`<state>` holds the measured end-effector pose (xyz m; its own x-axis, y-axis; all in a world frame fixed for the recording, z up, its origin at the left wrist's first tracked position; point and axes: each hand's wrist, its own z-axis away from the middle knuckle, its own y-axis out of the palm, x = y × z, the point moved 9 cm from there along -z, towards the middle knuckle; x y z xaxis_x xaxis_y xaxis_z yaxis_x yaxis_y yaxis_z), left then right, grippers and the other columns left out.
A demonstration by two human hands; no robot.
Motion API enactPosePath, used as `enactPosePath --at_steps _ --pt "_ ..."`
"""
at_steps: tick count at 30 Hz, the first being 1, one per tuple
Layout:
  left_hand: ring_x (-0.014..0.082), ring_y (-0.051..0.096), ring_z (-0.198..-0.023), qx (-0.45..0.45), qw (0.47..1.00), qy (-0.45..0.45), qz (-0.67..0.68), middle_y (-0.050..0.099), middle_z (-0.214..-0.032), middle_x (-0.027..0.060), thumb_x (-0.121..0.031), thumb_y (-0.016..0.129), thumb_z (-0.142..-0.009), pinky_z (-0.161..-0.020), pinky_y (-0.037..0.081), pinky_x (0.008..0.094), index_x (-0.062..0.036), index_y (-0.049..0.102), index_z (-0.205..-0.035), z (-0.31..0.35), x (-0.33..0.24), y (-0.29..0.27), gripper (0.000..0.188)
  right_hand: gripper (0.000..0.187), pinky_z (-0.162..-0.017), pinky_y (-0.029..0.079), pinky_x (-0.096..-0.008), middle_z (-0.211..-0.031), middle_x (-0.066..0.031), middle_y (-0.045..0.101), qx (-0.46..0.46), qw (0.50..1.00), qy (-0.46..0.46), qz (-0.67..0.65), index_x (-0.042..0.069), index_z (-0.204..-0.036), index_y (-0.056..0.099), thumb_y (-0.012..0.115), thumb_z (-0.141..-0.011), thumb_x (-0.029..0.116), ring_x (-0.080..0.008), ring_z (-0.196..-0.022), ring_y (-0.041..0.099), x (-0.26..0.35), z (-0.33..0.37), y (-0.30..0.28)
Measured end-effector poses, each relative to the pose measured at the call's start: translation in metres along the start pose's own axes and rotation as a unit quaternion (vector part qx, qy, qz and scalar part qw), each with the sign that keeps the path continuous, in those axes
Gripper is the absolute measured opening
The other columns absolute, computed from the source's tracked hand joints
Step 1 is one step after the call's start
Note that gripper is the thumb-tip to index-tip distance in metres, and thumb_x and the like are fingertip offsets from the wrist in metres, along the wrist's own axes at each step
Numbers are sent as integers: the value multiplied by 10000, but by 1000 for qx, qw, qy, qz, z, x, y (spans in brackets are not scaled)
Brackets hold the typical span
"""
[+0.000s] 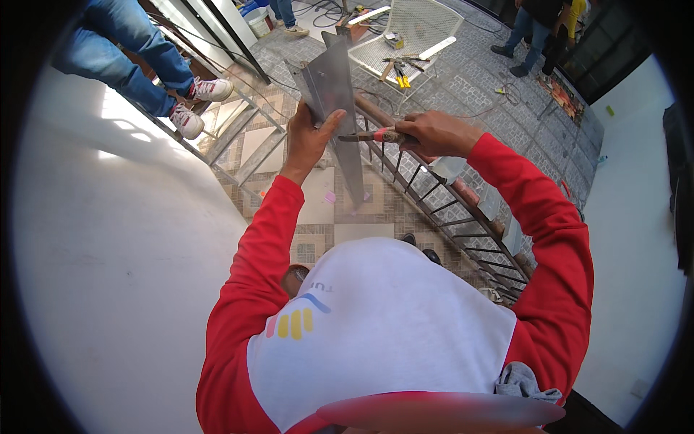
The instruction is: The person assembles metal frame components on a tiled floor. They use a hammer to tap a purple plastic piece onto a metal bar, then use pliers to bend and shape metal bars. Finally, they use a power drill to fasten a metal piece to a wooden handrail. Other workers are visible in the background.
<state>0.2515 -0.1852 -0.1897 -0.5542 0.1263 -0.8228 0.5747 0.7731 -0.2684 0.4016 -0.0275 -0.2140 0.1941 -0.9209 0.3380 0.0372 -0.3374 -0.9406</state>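
Note:
A long grey piece of folded sheet metal (334, 90), tapering toward its lower end, stands upright in front of me. My left hand (312, 137) grips its left edge, thumb across the face. In my right hand (439, 133) is a short hand tool (383, 135) with a dark narrow metal end and a red band by its worn handle. That metal end lies against or just in front of the sheet's face, close to my left thumb; contact cannot be made out. My right fingers wrap the handle and partly hide it.
A dark metal railing (463, 206) slants down to the right below my right arm. Beyond, a white mesh chair (372, 54) carries yellow-handled pliers (402, 75) and other tools. At left, a person's jeans-clad legs (123, 61) hang above a metal ladder (249, 141). Another person (531, 32) stands at far right.

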Motion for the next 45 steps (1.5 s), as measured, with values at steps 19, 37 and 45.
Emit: enactPosePath --at_steps 19,37,45 --pt "207 686 -986 -21 999 -28 -40 720 -1089 155 -189 784 -914 -893 520 331 40 573 -1254 -2 4 7 461 494 -751 609 -349 -1342 -155 601 55 585 131 -798 66 -1413 446 486 -1075 423 -246 -1180 662 36 34 139" --pt "255 710 -938 -9 999 -19 -30 723 -1035 201 -219 773 -918 -839 531 351 59 571 -1200 1 -5 15 445 290 -783 532 -514 -956 -216 707 -67 972 197 -108 61 -1159 630 650 -873 111 -413 -929 691 -12 38 88" --pt "310 722 -934 -13 998 4 -59 724 -1032 223 -242 769 -919 -827 534 369 60 567 -1203 -13 -6 20 461 202 -646 523 -516 -848 -231 673 -108 979 172 -29 28 -1066 623 634 -874 90 -408 -784 690 -13 30 46"
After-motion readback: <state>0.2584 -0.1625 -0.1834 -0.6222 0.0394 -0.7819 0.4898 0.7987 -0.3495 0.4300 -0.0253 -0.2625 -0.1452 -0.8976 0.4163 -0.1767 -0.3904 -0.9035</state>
